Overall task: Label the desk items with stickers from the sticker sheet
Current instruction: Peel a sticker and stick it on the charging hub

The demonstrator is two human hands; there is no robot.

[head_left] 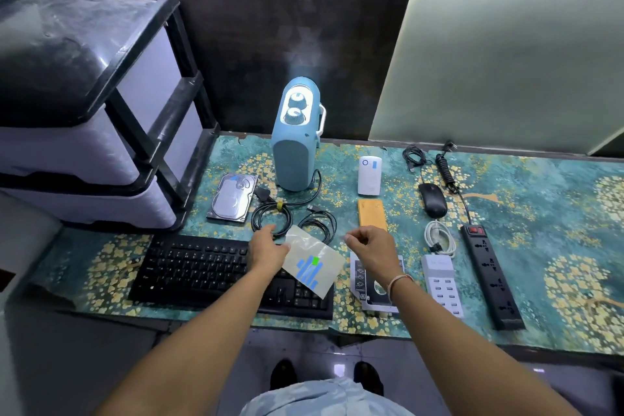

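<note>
My left hand (268, 252) grips the left edge of a glossy sticker sheet (314, 263) that carries blue strips and one green square, held over the right end of the black keyboard (202, 267). My right hand (371, 248) hovers just right of the sheet with thumb and forefinger pinched together; whether a sticker sits between them is too small to tell. A white power bank (369, 176) shows a blue sticker near its top. The hard drive (233, 197) also bears a bluish mark at its top.
On the patterned desk mat (540, 213) lie a blue speaker (293, 142), coiled black cables (271, 218), an orange box (371, 213), a mouse (433, 201), a white USB charger (442, 282), a black power strip (489, 273) and a drive caddy (363, 284). Plastic drawers (101, 132) stand left.
</note>
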